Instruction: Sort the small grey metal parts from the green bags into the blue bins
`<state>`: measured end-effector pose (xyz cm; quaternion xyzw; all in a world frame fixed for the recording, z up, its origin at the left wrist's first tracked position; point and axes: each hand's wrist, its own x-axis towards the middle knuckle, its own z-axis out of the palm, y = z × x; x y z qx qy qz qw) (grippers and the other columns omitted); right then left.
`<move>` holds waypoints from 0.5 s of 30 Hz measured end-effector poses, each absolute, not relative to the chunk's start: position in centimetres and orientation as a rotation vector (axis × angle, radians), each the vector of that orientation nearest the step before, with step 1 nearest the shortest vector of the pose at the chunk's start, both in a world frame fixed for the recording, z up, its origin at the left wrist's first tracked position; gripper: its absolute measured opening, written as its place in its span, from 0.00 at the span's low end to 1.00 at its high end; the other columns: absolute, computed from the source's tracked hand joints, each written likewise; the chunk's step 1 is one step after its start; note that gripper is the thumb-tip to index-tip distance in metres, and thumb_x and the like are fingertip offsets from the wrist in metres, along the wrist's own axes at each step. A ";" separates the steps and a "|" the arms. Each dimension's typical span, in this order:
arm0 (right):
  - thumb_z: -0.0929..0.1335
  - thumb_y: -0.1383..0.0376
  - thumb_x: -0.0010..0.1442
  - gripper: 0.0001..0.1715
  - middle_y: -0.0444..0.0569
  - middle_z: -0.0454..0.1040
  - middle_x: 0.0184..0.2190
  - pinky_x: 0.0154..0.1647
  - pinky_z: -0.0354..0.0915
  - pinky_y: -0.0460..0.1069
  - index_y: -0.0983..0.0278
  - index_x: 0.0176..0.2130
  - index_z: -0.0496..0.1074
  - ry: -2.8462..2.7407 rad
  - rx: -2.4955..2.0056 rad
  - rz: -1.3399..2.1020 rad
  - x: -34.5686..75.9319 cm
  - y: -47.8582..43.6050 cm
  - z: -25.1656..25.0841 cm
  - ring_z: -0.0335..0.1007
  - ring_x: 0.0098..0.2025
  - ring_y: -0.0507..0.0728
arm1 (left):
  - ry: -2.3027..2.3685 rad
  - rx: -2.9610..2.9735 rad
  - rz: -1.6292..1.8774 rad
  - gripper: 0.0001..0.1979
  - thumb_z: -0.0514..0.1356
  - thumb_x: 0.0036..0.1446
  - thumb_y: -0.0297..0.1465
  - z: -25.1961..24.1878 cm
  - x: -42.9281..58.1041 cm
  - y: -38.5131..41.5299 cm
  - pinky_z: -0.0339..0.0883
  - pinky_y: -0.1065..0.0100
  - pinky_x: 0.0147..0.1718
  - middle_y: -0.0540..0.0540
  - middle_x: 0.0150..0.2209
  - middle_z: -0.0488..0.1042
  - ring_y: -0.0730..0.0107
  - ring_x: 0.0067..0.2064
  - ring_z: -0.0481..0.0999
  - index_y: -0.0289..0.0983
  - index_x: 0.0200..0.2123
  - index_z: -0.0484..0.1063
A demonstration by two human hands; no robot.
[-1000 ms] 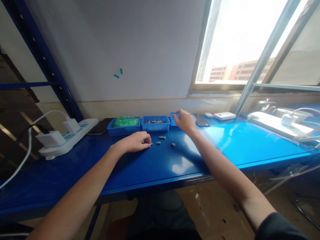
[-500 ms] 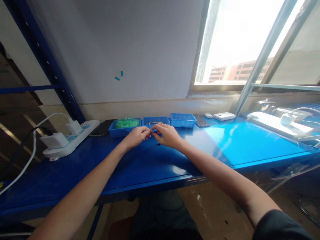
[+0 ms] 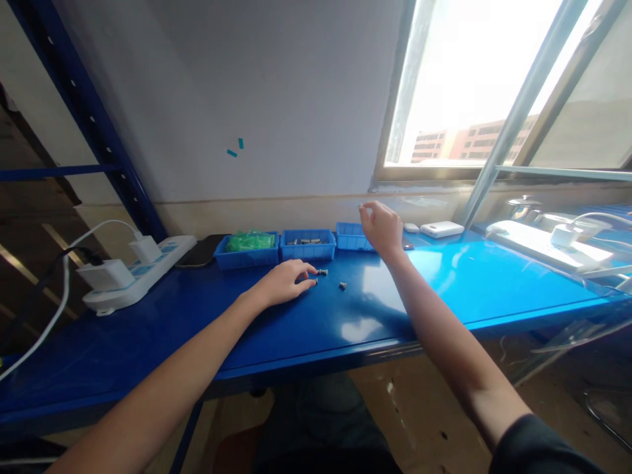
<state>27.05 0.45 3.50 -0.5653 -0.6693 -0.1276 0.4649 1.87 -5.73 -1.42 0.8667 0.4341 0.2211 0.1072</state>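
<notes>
My left hand (image 3: 289, 282) rests low over the blue table, thumb and forefinger apart. Close to its fingertips lies a small metal piece like a short bolt (image 3: 322, 272); a tiny dark piece (image 3: 316, 282) sits by the thumb tip. Another small metal part (image 3: 342, 286) lies a little to the right. My right hand (image 3: 384, 227) is raised in a pinch above the right blue bin (image 3: 353, 238), partly covering it. Something tiny shows at its fingertips, too small to name. In the middle blue bin (image 3: 309, 252) are several small metal pieces.
A left blue bin (image 3: 247, 261) holds green plastic wrap (image 3: 251, 241). A dark phone (image 3: 201, 253) and a white power strip (image 3: 143, 273) with plugs lie at the left. Further right are a white power bank (image 3: 442, 229) and another power strip (image 3: 548, 245). The table's front edge (image 3: 345, 359) is near me.
My hands, together in front of the middle bin before, have parted. The right has risen rightward over the right bin; the left has shifted slightly down. Small metal parts on the table are uncovered.
</notes>
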 end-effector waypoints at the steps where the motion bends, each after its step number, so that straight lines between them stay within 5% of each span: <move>1: 0.63 0.58 0.62 0.17 0.54 0.76 0.36 0.40 0.63 0.52 0.64 0.45 0.74 -1.703 -1.553 -0.275 27.8 1.1 3.2 0.71 0.39 0.61 | 1.278 2.579 0.651 0.15 0.56 0.57 0.40 -1.7 2.1 -5.7 0.66 0.64 0.42 0.43 0.40 0.75 0.61 0.42 0.74 0.39 0.42 0.76; 4: 0.65 0.58 0.60 0.18 0.54 0.77 0.36 0.39 0.62 0.51 0.63 0.46 0.75 -1.887 -1.683 -0.161 28.2 2.0 2.0 0.72 0.39 0.61 | 1.331 2.607 0.670 0.12 0.56 0.57 0.38 -2.3 2.6 -5.4 0.65 0.62 0.43 0.42 0.38 0.75 0.59 0.42 0.73 0.38 0.36 0.76; 9: 0.65 0.58 0.61 0.16 0.44 0.72 0.25 0.34 0.60 0.45 0.64 0.45 0.74 -2.145 -1.085 0.036 23.4 -0.2 1.1 0.68 0.29 0.52 | 1.441 2.396 0.894 0.16 0.53 0.58 0.41 -2.0 2.3 -5.0 0.65 0.64 0.39 0.43 0.35 0.77 0.61 0.37 0.74 0.36 0.33 0.76; 15: 0.69 0.64 0.57 0.10 0.42 0.68 0.25 0.32 0.57 0.44 0.63 0.41 0.74 -2.325 -0.727 0.097 19.7 -2.4 -0.3 0.63 0.29 0.51 | 1.490 2.220 1.047 0.24 0.49 0.59 0.48 -1.1 1.2 -4.5 0.63 0.68 0.34 0.45 0.30 0.77 0.64 0.33 0.73 0.34 0.30 0.74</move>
